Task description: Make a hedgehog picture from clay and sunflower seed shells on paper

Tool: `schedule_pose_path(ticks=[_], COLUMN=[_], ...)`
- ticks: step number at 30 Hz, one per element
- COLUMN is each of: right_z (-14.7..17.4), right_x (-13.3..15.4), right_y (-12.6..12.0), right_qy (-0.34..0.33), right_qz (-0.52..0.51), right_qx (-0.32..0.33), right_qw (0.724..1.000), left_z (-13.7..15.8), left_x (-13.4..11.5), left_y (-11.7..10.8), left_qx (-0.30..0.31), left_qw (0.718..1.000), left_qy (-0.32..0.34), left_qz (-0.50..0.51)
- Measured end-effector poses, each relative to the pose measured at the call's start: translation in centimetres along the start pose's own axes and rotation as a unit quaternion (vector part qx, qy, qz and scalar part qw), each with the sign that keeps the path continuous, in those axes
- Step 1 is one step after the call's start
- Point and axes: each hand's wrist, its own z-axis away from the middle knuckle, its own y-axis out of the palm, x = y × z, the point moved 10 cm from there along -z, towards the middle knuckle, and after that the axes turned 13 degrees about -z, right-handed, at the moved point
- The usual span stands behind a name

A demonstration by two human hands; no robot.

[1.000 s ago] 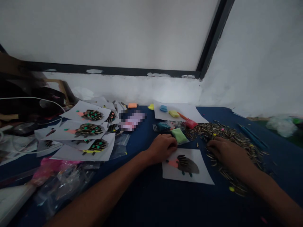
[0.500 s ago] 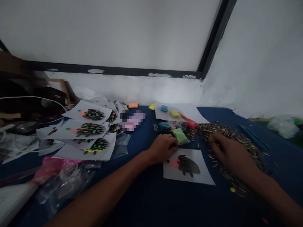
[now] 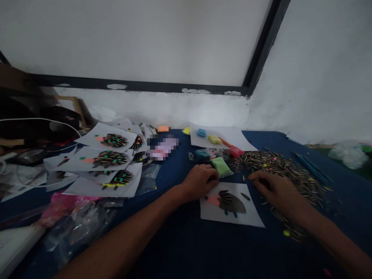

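Observation:
My left hand (image 3: 200,180) rests curled at the upper left corner of a paper sheet (image 3: 206,215); whatever its bent fingers may hold is hidden. On that sheet is a hedgehog picture (image 3: 236,203) with a pink face, a dark body and several sunflower seeds stuck behind the head. A single loose seed (image 3: 245,196) lies by the picture's upper right. My right hand (image 3: 279,192) hovers just right of the sheet, thumb and forefinger drawn together; anything between them is too small to make out. Beneath and behind it spreads a pile of striped sunflower seeds (image 3: 290,170).
Green clay (image 3: 221,167) in a clear bag lies above the sheet. Behind it, a white paper (image 3: 241,137) bears blue, yellow and red clay packs. Blue tweezers (image 3: 312,168) are at the right. Finished-looking hedgehog sheets (image 3: 78,159) are stacked left, above plastic bags (image 3: 81,224).
My right hand has moved left from the seed pile towards the sheet. A loose seed now lies on the sheet's right part. My left hand has stayed in place.

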Motion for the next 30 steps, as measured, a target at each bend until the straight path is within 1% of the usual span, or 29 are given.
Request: schedule_pose_path(ticks=[2,4,7,9,11,13,15,17,20,24,30], right_z=[0.0,0.1,0.6,1.0,1.3,1.5,1.6,1.6,1.6,1.6,1.4], right_x=[0.1,0.4,1.2,1.9,2.7,3.7,4.3,4.4,3.8,2.8,1.8], right_y=[-0.1,0.1,1.6,2.4,2.6,2.8,2.9,2.9,2.9,3.1,1.5], right_qy=[-0.002,-0.015,-0.028,-0.028,-0.04,-0.07,-0.102,-0.123,-0.133,-0.11,-0.077], right_qz=[0.011,-0.003,-0.061,-0.082,-0.06,-0.028,0.005,0.047,0.116,0.165,0.138], right_qx=[-0.001,0.02,0.1,0.138,0.147,0.152,0.148,0.127,0.096,0.078,0.032], right_qw=[1.0,1.0,0.993,0.987,0.987,0.986,0.984,0.983,0.98,0.977,0.987], left_z=[0.0,-0.1,-0.1,-0.1,0.0,0.0,0.0,0.0,0.0,0.0,-0.1], left_x=[0.0,0.0,0.1,0.1,0.1,0.0,0.1,0.1,0.1,0.1,0.0], left_y=[0.0,0.0,0.0,0.0,0.1,0.0,0.0,0.0,0.0,0.0,0.0], left_qx=[0.002,0.004,0.004,0.004,0.005,0.005,0.007,0.01,0.006,0.007,0.01], left_qw=[1.0,1.0,1.0,1.0,1.0,1.0,1.0,1.0,1.0,1.0,1.0], left_qy=[-0.001,0.001,0.001,-0.001,0.0,0.001,-0.004,-0.005,0.0,-0.001,-0.001], left_qz=[0.0,0.0,-0.005,-0.012,-0.013,-0.012,-0.01,-0.009,-0.007,-0.007,-0.008])
